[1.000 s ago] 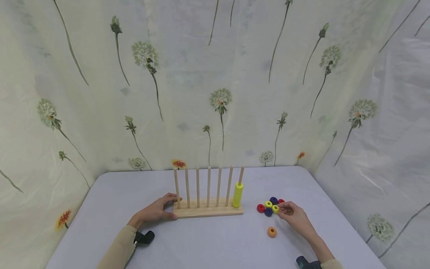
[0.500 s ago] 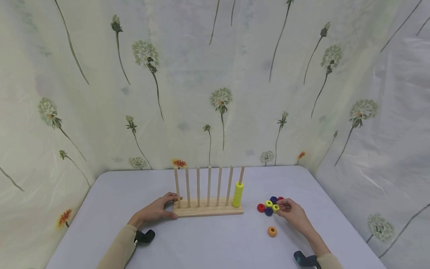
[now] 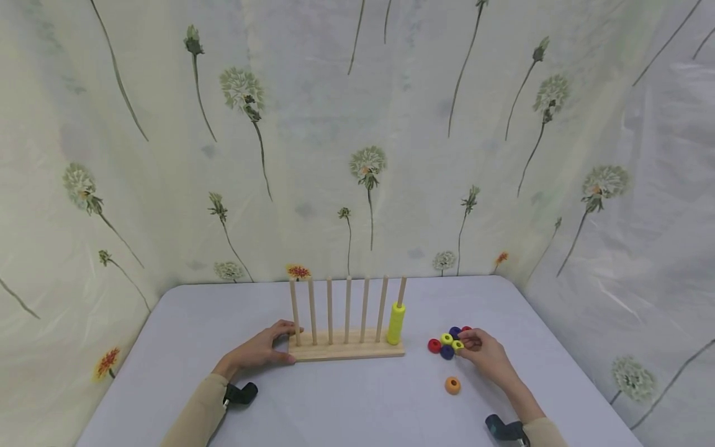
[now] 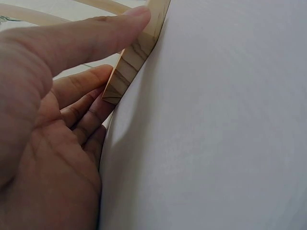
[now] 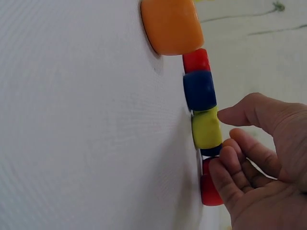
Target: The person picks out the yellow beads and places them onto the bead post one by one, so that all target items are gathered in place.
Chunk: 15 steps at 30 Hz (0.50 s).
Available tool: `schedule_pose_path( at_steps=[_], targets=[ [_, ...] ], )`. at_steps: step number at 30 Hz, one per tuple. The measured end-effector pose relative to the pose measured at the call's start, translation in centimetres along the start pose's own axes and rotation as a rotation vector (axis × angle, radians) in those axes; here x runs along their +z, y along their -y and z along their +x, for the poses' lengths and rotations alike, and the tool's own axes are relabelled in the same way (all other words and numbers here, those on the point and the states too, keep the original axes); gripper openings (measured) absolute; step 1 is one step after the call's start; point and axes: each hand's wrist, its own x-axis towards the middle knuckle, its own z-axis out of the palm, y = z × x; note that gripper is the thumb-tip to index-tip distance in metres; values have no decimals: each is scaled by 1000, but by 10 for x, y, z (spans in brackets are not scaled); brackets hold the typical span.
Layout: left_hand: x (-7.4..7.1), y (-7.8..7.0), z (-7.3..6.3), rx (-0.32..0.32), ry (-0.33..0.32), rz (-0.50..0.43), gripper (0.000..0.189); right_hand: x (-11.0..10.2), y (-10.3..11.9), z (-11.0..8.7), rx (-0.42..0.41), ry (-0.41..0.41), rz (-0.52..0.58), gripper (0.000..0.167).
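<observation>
My left hand [image 3: 258, 350] grips the left end of a wooden peg rack [image 3: 346, 352], thumb in front and fingers at the back, as the left wrist view also shows. Yellow beads [image 3: 395, 324] fill most of the rack's rightmost peg; the other pegs are bare. To the right, my right hand [image 3: 490, 360] hovers beside a cluster of beads. In the right wrist view, its thumb and loosely bent fingers are spread close to a yellow bead [image 5: 206, 129]; contact is hard to tell. A blue bead [image 5: 200, 91] adjoins that yellow one, and red beads [image 5: 211, 190] lie behind.
An orange bead [image 3: 453, 385] lies apart, nearer the front than the cluster. The rack and beads are on a white-covered table [image 3: 357, 406]. A curtain [image 3: 313, 124] printed with dandelions hangs behind and around the table.
My right hand has shifted slightly left, toward the yellow bead at the cluster's right side. The left hand and the rack have stayed in place.
</observation>
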Motion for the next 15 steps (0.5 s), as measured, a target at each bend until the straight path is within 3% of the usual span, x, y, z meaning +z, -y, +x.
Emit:
schedule_pose_path(
  at_steps=[15],
  targets=[
    [0,1,0,-3,-2,-14,65,3,1,3,25,6,-37,36]
  ],
)
